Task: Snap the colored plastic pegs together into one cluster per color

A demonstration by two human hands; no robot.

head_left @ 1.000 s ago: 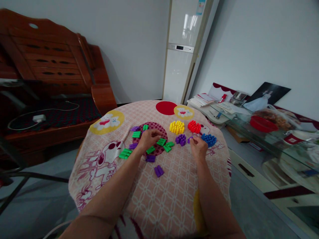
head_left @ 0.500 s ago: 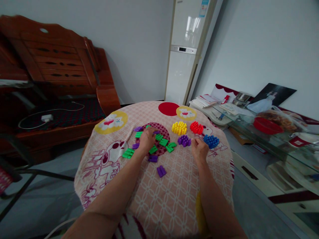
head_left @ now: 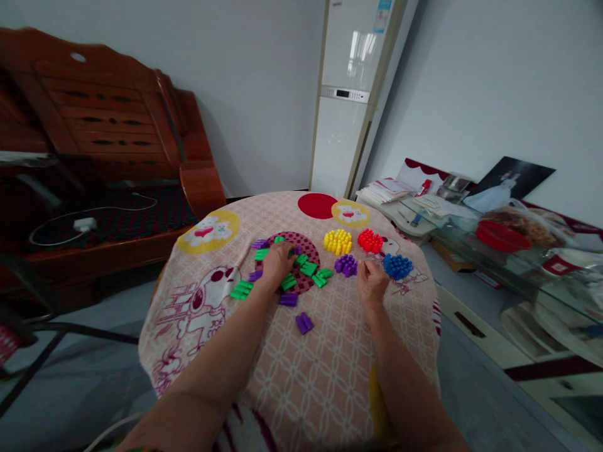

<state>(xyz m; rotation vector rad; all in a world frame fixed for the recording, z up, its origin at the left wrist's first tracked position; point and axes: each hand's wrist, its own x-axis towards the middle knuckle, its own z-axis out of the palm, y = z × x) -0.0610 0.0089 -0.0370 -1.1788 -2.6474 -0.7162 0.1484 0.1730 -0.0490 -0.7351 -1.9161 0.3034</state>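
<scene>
My left hand [head_left: 277,262] reaches down among green and purple plastic pieces on the round table, its fingers closed at a small purple piece [head_left: 297,250]. Around it lie green pieces [head_left: 308,269], joined in short rows, and purple ones [head_left: 288,299]. Nearer to me is a separate purple pair [head_left: 304,323]. My right hand [head_left: 372,281] has its fingers pinched together beside a cluster of upright purple pieces [head_left: 346,265]; whatever may be between the fingertips is too small to make out. A blue cluster [head_left: 397,267] stands just right of that hand.
Behind the purple cluster stand yellow pieces [head_left: 338,242] and red pieces [head_left: 370,240]. A patterned cloth [head_left: 311,370] covers the table. On the right, a glass-topped cabinet [head_left: 452,242] holds a red bowl [head_left: 502,236] and papers. A wooden bench [head_left: 103,138] is at left.
The purple piece in my right fingers has come to the purple cluster's right edge, and that hand is slightly lower. My left hand has shifted a little; a purple piece now shows at its fingertips.
</scene>
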